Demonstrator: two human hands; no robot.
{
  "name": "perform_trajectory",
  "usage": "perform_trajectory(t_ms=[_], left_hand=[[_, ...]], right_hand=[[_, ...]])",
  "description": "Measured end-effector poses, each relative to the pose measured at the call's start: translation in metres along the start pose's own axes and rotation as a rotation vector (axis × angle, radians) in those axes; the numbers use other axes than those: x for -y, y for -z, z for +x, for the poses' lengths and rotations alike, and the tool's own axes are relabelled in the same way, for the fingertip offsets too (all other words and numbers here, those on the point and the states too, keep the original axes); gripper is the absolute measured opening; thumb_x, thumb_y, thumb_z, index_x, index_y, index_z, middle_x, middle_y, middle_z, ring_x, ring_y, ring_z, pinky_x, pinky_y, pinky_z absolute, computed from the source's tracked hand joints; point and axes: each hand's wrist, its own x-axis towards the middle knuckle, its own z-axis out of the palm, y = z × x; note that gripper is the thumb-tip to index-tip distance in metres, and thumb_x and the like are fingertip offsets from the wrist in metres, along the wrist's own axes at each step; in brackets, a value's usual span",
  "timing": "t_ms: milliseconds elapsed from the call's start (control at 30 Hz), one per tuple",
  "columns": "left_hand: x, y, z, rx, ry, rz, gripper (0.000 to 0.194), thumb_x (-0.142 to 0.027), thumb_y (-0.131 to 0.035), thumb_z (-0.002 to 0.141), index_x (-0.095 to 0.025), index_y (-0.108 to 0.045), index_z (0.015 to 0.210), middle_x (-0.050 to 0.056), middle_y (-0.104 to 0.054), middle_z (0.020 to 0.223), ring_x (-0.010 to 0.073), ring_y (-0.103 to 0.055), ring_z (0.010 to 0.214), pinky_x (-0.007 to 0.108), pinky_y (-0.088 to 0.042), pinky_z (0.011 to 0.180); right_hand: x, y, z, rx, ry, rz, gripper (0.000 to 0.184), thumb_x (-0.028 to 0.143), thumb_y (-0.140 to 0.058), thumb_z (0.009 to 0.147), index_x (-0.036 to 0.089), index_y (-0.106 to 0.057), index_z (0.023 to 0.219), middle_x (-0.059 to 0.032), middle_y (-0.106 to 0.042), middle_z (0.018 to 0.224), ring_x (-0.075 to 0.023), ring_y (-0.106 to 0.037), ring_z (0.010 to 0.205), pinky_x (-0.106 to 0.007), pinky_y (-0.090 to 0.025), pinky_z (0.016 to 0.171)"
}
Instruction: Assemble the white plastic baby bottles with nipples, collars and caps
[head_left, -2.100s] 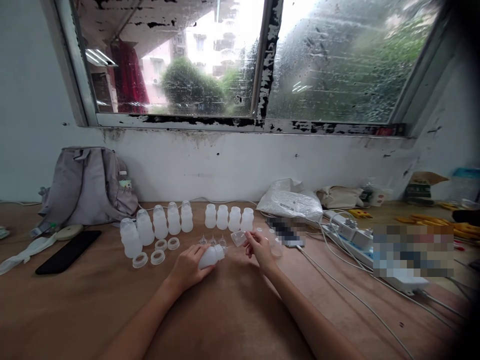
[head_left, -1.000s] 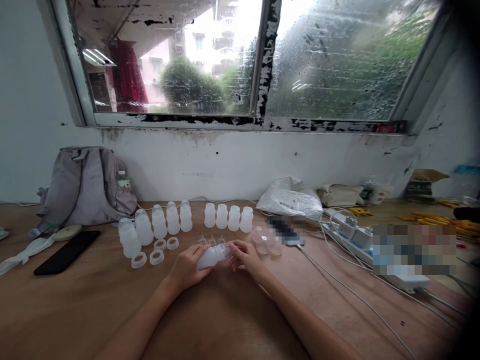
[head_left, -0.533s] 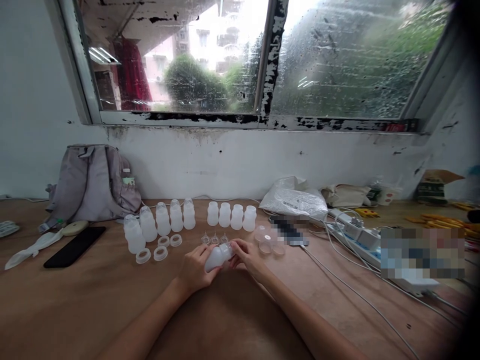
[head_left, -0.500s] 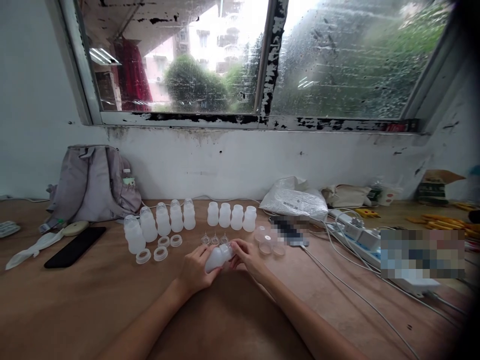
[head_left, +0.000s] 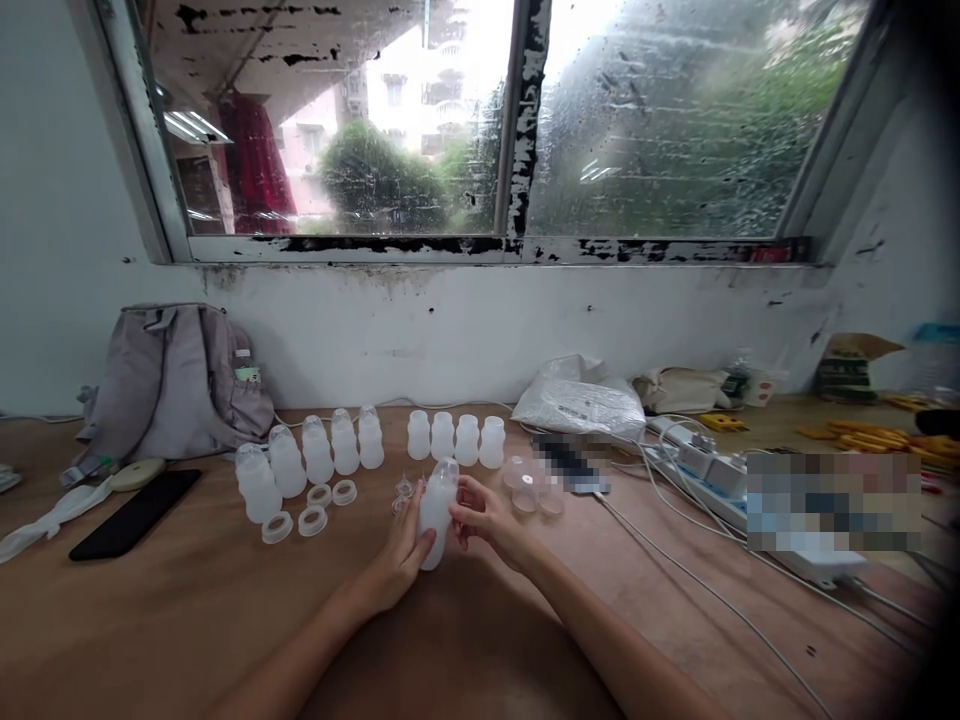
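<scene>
A frosted white baby bottle (head_left: pixel 436 520) with a clear domed cap stands nearly upright, tilted slightly right, in front of me. My left hand (head_left: pixel 399 560) is wrapped around its left side, thumb across the front. On the other side, the curled fingers of my right hand (head_left: pixel 489 522) press against the bottle just below the cap. Clear nipples (head_left: pixel 403 490) lie behind my left hand, partly hidden by it. To the left are several white collar rings (head_left: pixel 313 520) and a row of capped bottles (head_left: pixel 316 452). Open bottles (head_left: pixel 466 440) stand behind, and clear caps (head_left: pixel 526 485) lie to the right.
A black phone (head_left: pixel 135 513) and a grey backpack (head_left: pixel 169 375) are on the left. At the back sits a silvery plastic bag (head_left: pixel 581 395). A second phone (head_left: pixel 570 465) with a cable and a white power strip (head_left: pixel 817 560) occupy the right side. The window wall bounds the table.
The held bottle has turned from lying tilted to nearly upright. My right hand has shifted from the cap down to the bottle's side. The view has moved slightly.
</scene>
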Motion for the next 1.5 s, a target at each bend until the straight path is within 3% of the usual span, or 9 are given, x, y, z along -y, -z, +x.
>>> perform_trajectory(t_ms=[200,333,467,600,667,933,1067,1233,1500], left_hand=[[0.001,0.0,0.007,-0.014,-0.029,-0.274,0.071,-0.029,-0.056,0.076,-0.026,-0.013,0.132,0.01,-0.042,0.126,0.0217,-0.048,0.108,0.037,-0.045,0.085],[-0.005,0.007,0.01,-0.134,-0.045,-0.145,0.081,-0.033,-0.064,0.068,-0.025,-0.015,0.132,0.009,-0.043,0.122,0.0219,-0.046,0.107,0.035,-0.044,0.085],[-0.027,0.034,0.025,-0.265,-0.039,-0.055,0.056,-0.035,-0.051,0.078,-0.025,-0.026,0.127,0.007,-0.05,0.113,0.0186,-0.049,0.102,0.034,-0.042,0.085],[-0.05,0.069,0.049,-0.045,-0.094,0.127,0.031,-0.038,-0.056,0.073,-0.021,-0.058,0.098,0.003,-0.061,0.088,0.0167,-0.056,0.083,0.029,-0.045,0.076],[-0.055,0.085,0.065,-0.052,-0.092,0.219,0.03,-0.041,-0.056,0.072,-0.02,-0.061,0.092,0.003,-0.062,0.085,0.0168,-0.057,0.08,0.028,-0.045,0.073],[-0.031,0.133,0.141,-0.156,0.182,0.588,0.035,-0.045,-0.051,0.07,-0.02,-0.062,0.091,0.002,-0.067,0.091,0.0196,-0.059,0.087,0.029,-0.04,0.081],[0.0,0.126,0.162,-0.16,0.265,0.661,0.031,-0.04,-0.053,0.068,-0.019,-0.063,0.088,0.006,-0.067,0.09,0.0242,-0.058,0.09,0.036,-0.036,0.085],[0.029,0.106,0.165,-0.145,0.316,0.713,0.03,-0.037,-0.049,0.071,-0.019,-0.062,0.091,0.009,-0.067,0.092,0.0258,-0.056,0.094,0.042,-0.03,0.089],[0.032,0.1,0.161,-0.137,0.276,0.767,0.042,-0.039,-0.043,0.076,-0.016,-0.051,0.11,0.013,-0.061,0.105,0.0287,-0.048,0.105,0.049,-0.026,0.091]], right_hand=[[0.003,-0.002,-0.002,0.037,0.012,-0.023,0.042,0.034,-0.068,0.061,0.02,-0.057,0.099,0.0012,-0.052,0.074,-0.0077,-0.046,0.055,-0.019,-0.038,0.045],[-0.005,0.002,0.0,-0.022,-0.032,0.007,0.035,0.041,-0.059,0.07,0.02,-0.057,0.098,0.0024,-0.049,0.068,-0.0061,-0.044,0.05,-0.017,-0.036,0.042],[-0.018,0.009,0.006,-0.112,-0.042,-0.033,0.035,0.045,-0.055,0.072,0.018,-0.056,0.095,0.0042,-0.046,0.063,-0.0047,-0.041,0.043,-0.016,-0.03,0.034],[-0.027,0.012,0.012,-0.153,-0.044,-0.066,0.038,0.048,-0.056,0.069,0.017,-0.056,0.091,0.0046,-0.045,0.061,-0.0047,-0.041,0.04,-0.016,-0.029,0.032],[-0.028,0.012,0.013,-0.174,-0.039,-0.085,0.039,0.049,-0.055,0.069,0.016,-0.056,0.091,0.0044,-0.045,0.062,-0.0044,-0.041,0.039,-0.016,-0.029,0.031],[-0.031,0.014,0.014,-0.218,-0.027,-0.167,0.041,0.05,-0.054,0.068,0.015,-0.054,0.09,0.0046,-0.044,0.062,-0.0045,-0.042,0.039,-0.016,-0.03,0.03],[-0.036,0.015,0.017,-0.219,-0.029,-0.203,0.044,0.053,-0.052,0.067,0.015,-0.054,0.09,0.0048,-0.044,0.061,-0.0047,-0.041,0.038,-0.016,-0.03,0.03],[-0.037,0.015,0.017,-0.215,-0.026,-0.211,0.041,0.05,-0.053,0.068,0.016,-0.054,0.091,0.0048,-0.045,0.062,-0.005,-0.042,0.039,-0.016,-0.03,0.03],[-0.039,0.015,0.02,-0.213,-0.032,-0.229,0.041,0.049,-0.052,0.067,0.015,-0.053,0.09,0.0052,-0.046,0.06,-0.0043,-0.041,0.037,-0.016,-0.029,0.028]])
